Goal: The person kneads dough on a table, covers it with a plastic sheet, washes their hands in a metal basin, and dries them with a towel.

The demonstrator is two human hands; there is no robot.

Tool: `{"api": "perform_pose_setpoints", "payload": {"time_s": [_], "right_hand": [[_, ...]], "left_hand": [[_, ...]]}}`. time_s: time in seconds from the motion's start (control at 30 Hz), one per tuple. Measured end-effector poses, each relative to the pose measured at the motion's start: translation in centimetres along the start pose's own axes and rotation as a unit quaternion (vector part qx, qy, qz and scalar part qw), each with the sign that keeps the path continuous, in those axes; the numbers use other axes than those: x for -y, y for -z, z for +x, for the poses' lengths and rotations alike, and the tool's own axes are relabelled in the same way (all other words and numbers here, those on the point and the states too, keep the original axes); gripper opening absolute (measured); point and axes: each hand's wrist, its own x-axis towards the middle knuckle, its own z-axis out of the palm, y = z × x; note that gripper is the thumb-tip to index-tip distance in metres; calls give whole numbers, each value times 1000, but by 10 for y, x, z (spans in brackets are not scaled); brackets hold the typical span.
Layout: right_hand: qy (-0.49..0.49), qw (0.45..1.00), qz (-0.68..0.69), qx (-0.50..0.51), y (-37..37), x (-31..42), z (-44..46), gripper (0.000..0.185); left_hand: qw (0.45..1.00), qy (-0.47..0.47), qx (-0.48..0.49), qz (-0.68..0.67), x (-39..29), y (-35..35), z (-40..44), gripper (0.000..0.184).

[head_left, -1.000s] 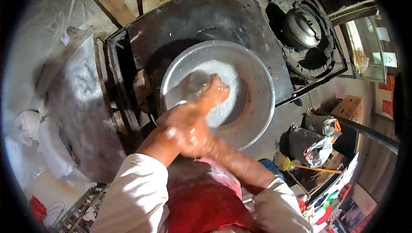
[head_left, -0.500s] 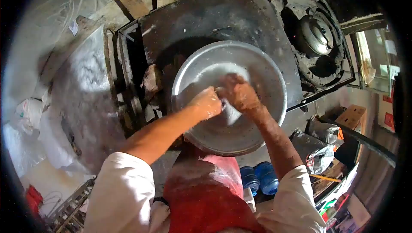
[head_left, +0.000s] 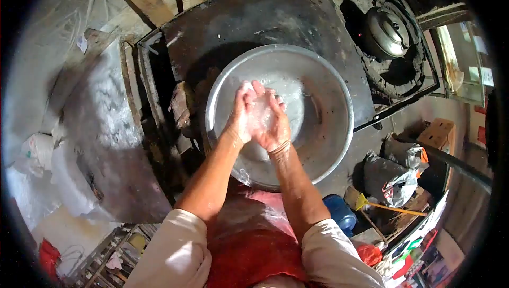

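My left hand (head_left: 243, 113) and my right hand (head_left: 273, 126) are side by side, palms up, inside a large round metal basin (head_left: 333, 153). Together they form a cup, with the fingers curled upward. Clear, glossy water (head_left: 260, 114) lies in the hollow between the palms. Both wrists look wet. Below the hands, the basin's inner floor is wet and shiny, with a bright patch of light; how deep any water there is, I cannot tell.
The basin stands at the near edge of a dark stove top (head_left: 249, 15). A lidded metal kettle (head_left: 389, 33) sits at the right burner. To the left is a worn grey surface (head_left: 108, 129). Grey plastic bags (head_left: 389, 176) and a blue water jug (head_left: 339, 214) are lower right.
The hands were pressed close together, the right one blurred by motion. Now they are opened into a cup, palms up, further left in the basin. The view has shifted slightly.
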Motion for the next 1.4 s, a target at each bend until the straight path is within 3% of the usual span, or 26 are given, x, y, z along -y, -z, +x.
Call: {"api": "perform_pose_setpoints", "payload": {"time_s": [0.07, 0.1, 0.2, 0.33, 0.4, 0.47, 0.5, 0.57, 0.6, 0.67, 0.73, 0.77, 0.8, 0.83, 0.9, 0.93, 0.97, 1.03, 1.07, 1.1, 1.17, 1.2, 1.27, 1.3, 1.33, 1.4], "right_hand": [[1, 1000, 23, 8, 0, -4, 9, 29], [1, 999, 45, 15, 3, -4, 16, 29], [2, 994, 103, 41, 14, 6, 44, 27], [23, 984, -114, -131, 12, 10, 61, 22], [134, 874, -446, -139, 2, 6, 60, 21], [277, 674, -682, -70, 24, 8, 69, 19], [280, 670, -684, -68, 31, 15, 72, 19], [350, 361, -864, 1, 32, 22, 67, 19], [350, 360, -865, 3, 29, 22, 67, 19], [261, 236, -935, 43, 14, 25, 64, 23], [280, 198, -936, 81, 15, 28, 69, 23], [305, 168, -933, 88, 15, 27, 71, 22], [330, 140, -929, 94, 16, 24, 72, 20], [314, 150, -934, 84, 20, 20, 72, 21], [286, 132, -947, 66, 26, 10, 63, 21], [261, 113, -958, 49, 28, 9, 64, 22], [210, 161, -964, 31, 34, 9, 67, 23], [201, 186, -962, 3, 37, 19, 62, 28], [197, 212, -957, -13, 33, 24, 64, 33], [231, 138, -963, 13, 35, 32, 58, 30], [301, 109, -944, 77, 20, 54, 27, 36], [347, 85, -928, 107, 22, 67, 17, 38], [393, 125, -909, 60, 46, 89, 20, 40], [438, 183, -880, 2, 66, 79, 27, 40], [449, 178, -873, -72, 80, 57, 31, 42], [342, 366, -861, -87, 95, 8, 42, 41]], "left_hand": [[972, -19, 181, -151, 7, -30, -10, 42], [993, 10, 93, -78, 17, -33, -24, 40], [991, 37, 72, -110, 44, -24, -36, 38], [982, 74, 33, -168, 69, -16, -30, 35], [987, 83, -74, -113, 65, -46, -39, 27], [985, 91, -112, -99, 67, -59, -41, 26], [986, 95, -110, -82, 69, -64, -41, 25], [984, 103, -137, -47, 69, -87, -52, 21], [984, 93, -154, -6, 75, -86, -55, 21], [980, 166, -110, 16, 72, -98, -74, 37], [983, 95, -90, 128, 78, -132, -116, 61], [981, 140, -135, 21, 93, -129, -123, 75], [960, 166, -216, 61, 92, -144, -130, 77], [968, 106, -193, 120, 93, -130, -122, 76], [959, 170, -217, 71, 72, -98, -77, 54], [971, 137, -182, 76, 63, -44, -39, 51], [971, 72, -214, 81, 57, -40, -28, 53], [964, -55, -232, 115, 44, -61, -25, 62], [965, -58, -229, 115, 42, -57, -17, 62], [945, -94, -249, 190, 43, -44, -11, 63], [928, -171, -212, 253, 28, -17, 1, 66], [929, -145, -256, 223, 13, -5, 2, 53], [946, -117, -251, 170, -6, -11, -10, 50], [955, -134, -228, 131, 4, 1, -5, 51], [951, -150, -236, 129, 15, 14, 2, 52], [928, -116, -320, 151, 34, -1, 3, 50]]}}
